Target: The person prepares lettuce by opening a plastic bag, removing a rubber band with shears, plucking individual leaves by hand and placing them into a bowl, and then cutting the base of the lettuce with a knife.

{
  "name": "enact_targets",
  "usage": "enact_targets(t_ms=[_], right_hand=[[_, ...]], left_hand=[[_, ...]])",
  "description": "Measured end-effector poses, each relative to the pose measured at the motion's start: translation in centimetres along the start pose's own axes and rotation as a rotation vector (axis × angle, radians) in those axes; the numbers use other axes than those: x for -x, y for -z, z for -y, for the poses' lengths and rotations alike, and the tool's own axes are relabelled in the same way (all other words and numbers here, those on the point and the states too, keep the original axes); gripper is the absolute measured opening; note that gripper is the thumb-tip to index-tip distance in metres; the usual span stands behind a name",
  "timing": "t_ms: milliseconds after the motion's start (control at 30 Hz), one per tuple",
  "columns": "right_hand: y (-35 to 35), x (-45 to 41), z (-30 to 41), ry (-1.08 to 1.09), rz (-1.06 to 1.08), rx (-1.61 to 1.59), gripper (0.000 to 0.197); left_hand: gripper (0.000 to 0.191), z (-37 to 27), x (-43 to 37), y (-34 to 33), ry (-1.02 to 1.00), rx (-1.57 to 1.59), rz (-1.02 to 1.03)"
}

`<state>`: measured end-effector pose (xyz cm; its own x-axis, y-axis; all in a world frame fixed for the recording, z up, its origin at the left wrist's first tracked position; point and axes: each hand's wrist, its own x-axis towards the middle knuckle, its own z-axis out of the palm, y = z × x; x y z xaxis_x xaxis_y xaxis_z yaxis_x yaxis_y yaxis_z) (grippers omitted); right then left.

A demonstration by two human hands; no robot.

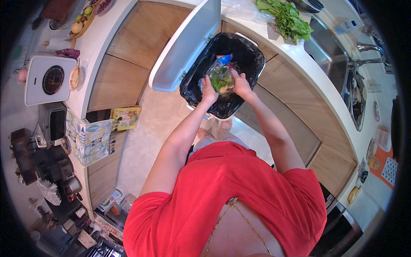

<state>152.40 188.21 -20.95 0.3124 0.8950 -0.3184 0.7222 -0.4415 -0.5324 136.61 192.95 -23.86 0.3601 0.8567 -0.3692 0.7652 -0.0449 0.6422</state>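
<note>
Both hands reach into a trash bin lined with a black plastic bag (192,86). My left hand (209,90) and my right hand (241,84) grip opposite sides of a clear plastic bag (222,83) with green leaf scraps inside. Just beyond it in the bin lies a clear plastic bottle with a blue cap (224,59), among other refuse. The bin's lid (186,45) stands raised on the left. The underside of the bag is hidden in the bin.
A head of leafy lettuce (289,21) lies on the counter beside the steel sink (330,48). Wooden cabinets (120,80) flank the bin. On the left counter are a fruit basket (88,24) and a white appliance with a round dark dial (48,80).
</note>
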Motion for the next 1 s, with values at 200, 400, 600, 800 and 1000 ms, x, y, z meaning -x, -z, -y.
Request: enact_targets(t_ms=[200,400,600,800,1000], right_hand=[[1.6,-0.8,0.1,0.137,-0.114,-0.04,0.042],[9.1,2.0,6.2,0.318,-0.077,-0.65,0.021],[19.4,5.7,18.0,0.535,-0.208,-0.677,0.019],[21.6,5.2,32.5,0.854,-0.427,-0.309,0.024],[16.5,-0.8,44.3,0.994,-0.195,-0.248,0.025]], left_hand=[[0.086,-3.1,0.2,2.4,0.084,0.069,0.111],[0.053,-10.1,4.5,9.3,-0.258,0.522,0.232],[0.047,-16.5,8.5,23.1,-0.471,0.783,0.284],[0.039,-12.4,6.6,36.2,-0.691,0.902,0.303],[0.023,-3.4,1.9,46.7,-0.661,0.981,0.312]])
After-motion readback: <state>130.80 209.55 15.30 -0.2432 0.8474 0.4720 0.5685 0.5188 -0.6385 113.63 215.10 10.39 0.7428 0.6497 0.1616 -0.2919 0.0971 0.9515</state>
